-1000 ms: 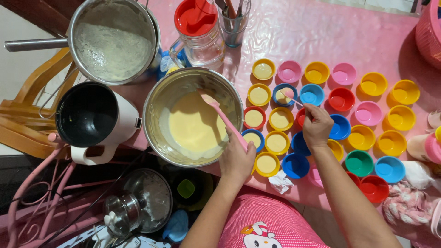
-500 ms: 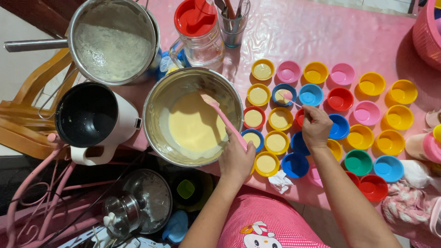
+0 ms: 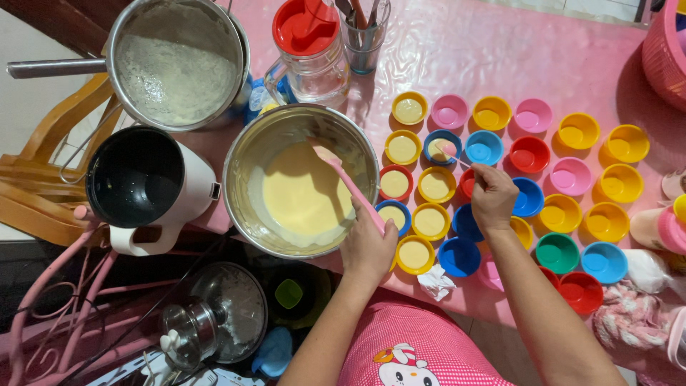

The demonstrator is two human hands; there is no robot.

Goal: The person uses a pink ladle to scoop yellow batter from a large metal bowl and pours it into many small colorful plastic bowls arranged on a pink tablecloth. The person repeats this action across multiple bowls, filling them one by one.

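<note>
My left hand (image 3: 368, 246) grips the handle of a pink spatula (image 3: 344, 181) whose blade rests in the pale yellow batter inside a large steel bowl (image 3: 246, 154). My right hand (image 3: 493, 196) holds a small pink spoon (image 3: 451, 154), its tip over a blue cup (image 3: 442, 146) that holds batter. Several small round coloured cups lie in rows on the pink table (image 3: 486, 50); those nearest the bowl, such as a yellow cup (image 3: 415, 255), are filled with batter, while those further right, like a red cup (image 3: 530, 154), hold none.
A steel saucepan (image 3: 179, 61) with white residue sits at the back left, beside a red-lidded glass jug (image 3: 309, 50) and a glass of utensils (image 3: 364, 32). A black-lined white pot (image 3: 139, 182) stands left of the bowl. A pink basket (image 3: 664, 50) is at the right edge.
The spoon tip in my right hand shifted slightly over the blue cup. My left hand and the spatula stayed still.
</note>
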